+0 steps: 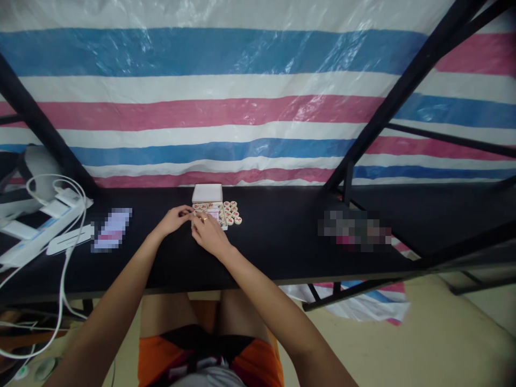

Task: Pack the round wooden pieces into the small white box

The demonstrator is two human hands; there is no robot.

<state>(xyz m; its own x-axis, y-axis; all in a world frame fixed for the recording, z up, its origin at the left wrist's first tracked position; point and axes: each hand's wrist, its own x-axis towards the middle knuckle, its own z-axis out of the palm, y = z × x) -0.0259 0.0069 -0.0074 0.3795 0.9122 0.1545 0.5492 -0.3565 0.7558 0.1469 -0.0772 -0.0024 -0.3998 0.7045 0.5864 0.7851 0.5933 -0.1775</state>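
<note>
An open white box (224, 226) of round, pale pieces with red and dark characters lies on the black table, its lid (207, 193) behind it. Against the box's right side several loose round pieces (233, 213) are grouped on the tabletop. My left hand (176, 219) is at the box's left edge, fingers bent over the pieces there; what its fingertips hold, if anything, is too small to make out. My right hand (209, 231), with a ring on one finger, reaches over the front left of the box and covers part of the pieces; its fingertips are partly hidden.
White power strips (44, 228) with looping cables lie at the far left, beside a blurred flat item (112, 230). Another blurred item (357, 230) is on the right of the black table (278, 242). Black metal bars rise at both sides before a striped sheet.
</note>
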